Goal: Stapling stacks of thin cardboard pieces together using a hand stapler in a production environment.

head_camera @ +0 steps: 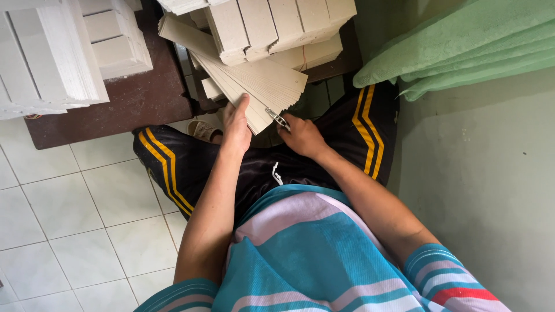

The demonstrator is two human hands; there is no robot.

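My left hand (237, 124) grips the lower edge of a fanned sheaf of long beige cardboard strips (254, 81) that slants up to the left over my lap. My right hand (302, 137) is closed around a small metal tool, likely a stapler (278, 119), whose tip touches the sheaf's lower right corner. Both hands sit above my knees in black trousers with yellow stripes.
A block of stacked cardboard pieces (277, 26) rests on a dark brown table (133, 98) ahead. White bundled stacks (52, 52) stand at the upper left. Green cloth (462, 40) lies at the upper right by a grey wall. White floor tiles (75, 219) spread left.
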